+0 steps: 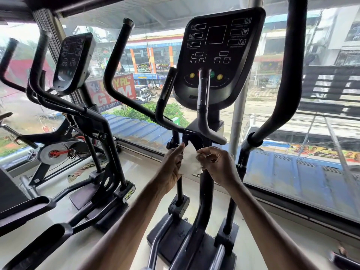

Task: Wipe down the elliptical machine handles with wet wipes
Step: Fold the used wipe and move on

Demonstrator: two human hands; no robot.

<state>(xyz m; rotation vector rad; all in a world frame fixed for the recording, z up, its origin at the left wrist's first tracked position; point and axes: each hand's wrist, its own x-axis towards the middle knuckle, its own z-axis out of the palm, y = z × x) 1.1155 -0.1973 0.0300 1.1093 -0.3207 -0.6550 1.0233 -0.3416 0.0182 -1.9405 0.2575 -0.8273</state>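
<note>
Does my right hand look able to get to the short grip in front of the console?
Probably yes: the grip stands just above the right hand with nothing between. Both it and the left hand hold the wipe, so the left would have to let go first.

White wet wipe (190,162), black elliptical handles (202,98), black console (220,55) with yellow buttons (219,76).

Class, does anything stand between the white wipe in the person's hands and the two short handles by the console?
Nothing visible does. The left hand and right hand hold the wipe before the centre post; only open air lies between it and the short handles above.
</note>
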